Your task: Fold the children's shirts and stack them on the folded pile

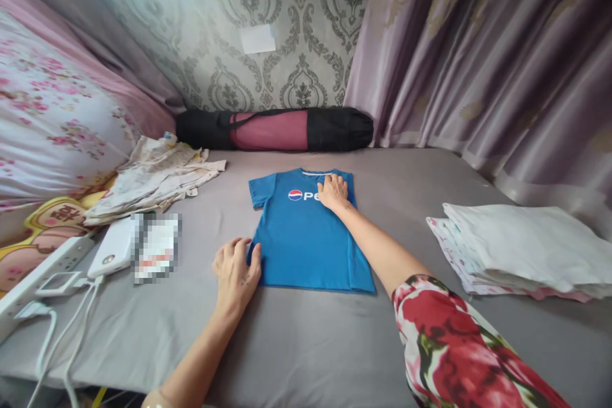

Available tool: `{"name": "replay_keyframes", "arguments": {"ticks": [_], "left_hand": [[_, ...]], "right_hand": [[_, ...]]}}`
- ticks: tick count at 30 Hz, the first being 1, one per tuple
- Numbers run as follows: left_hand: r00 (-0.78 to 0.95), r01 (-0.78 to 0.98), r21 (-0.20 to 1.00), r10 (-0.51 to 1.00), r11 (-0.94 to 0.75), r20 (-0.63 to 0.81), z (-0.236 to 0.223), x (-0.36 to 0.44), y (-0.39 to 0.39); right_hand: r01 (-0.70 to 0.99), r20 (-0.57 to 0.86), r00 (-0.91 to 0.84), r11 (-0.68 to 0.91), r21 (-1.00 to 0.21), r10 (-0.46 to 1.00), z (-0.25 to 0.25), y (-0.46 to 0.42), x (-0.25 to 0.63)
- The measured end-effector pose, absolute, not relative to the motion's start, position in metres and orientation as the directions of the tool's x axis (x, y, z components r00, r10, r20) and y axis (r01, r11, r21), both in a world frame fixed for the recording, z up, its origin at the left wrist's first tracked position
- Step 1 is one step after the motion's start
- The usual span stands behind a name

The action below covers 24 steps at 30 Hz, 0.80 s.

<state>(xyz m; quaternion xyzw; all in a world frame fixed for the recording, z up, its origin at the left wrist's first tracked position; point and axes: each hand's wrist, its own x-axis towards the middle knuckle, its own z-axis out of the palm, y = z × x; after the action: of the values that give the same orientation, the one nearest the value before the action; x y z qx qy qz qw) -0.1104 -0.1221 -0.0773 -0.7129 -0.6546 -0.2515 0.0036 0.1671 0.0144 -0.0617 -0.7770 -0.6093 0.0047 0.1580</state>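
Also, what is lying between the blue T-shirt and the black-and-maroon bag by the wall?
Nothing lies there. The head view shows only bare grey sheet between the blue T-shirt and the black-and-maroon bag.

A hand could pass over the grey sheet (306, 338) between the blue T-shirt (301, 242) and the folded white cloths (530, 248), though the right forearm (375, 239) crosses the near part of that lane. Another strip runs between the shirt's collar and the long black-and-maroon bag (270, 131), which bars the way to the wall. Left of the shirt, the left hand (238, 268) takes up the near side; farther out stand the power strip (50, 271), white cables (85, 319) and crumpled clothes (157, 172).
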Motion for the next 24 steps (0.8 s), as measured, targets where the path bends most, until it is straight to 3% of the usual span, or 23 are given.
{"name": "replay_keyframes", "arguments": {"ticks": [5,8,12,18,24], "left_hand": [[0.123,0.93,0.256,0.881,-0.263,0.458,-0.069,-0.105,-0.13],[0.292,0.882,0.189,0.814,-0.432,0.502,-0.066,-0.1,-0.135],[0.487,0.786,0.138,0.742,-0.602,0.461,-0.068,-0.097,-0.135],[0.554,0.743,0.139,0.717,-0.655,0.423,-0.073,-0.099,-0.128],[0.566,0.747,0.117,0.719,-0.654,0.404,-0.075,-0.101,-0.128]], "right_hand": [[0.86,0.08,0.423,-0.372,-0.35,0.903,-0.058,0.03,0.161],[0.848,0.041,0.426,-0.383,-0.367,0.904,-0.057,0.035,0.16],[0.857,0.06,0.404,-0.355,-0.373,0.913,-0.054,0.034,0.157],[0.777,0.018,0.507,-0.447,-0.443,0.862,-0.043,0.025,0.159],[0.429,-0.087,0.707,-0.523,-0.737,0.702,-0.037,0.004,0.168]]}}
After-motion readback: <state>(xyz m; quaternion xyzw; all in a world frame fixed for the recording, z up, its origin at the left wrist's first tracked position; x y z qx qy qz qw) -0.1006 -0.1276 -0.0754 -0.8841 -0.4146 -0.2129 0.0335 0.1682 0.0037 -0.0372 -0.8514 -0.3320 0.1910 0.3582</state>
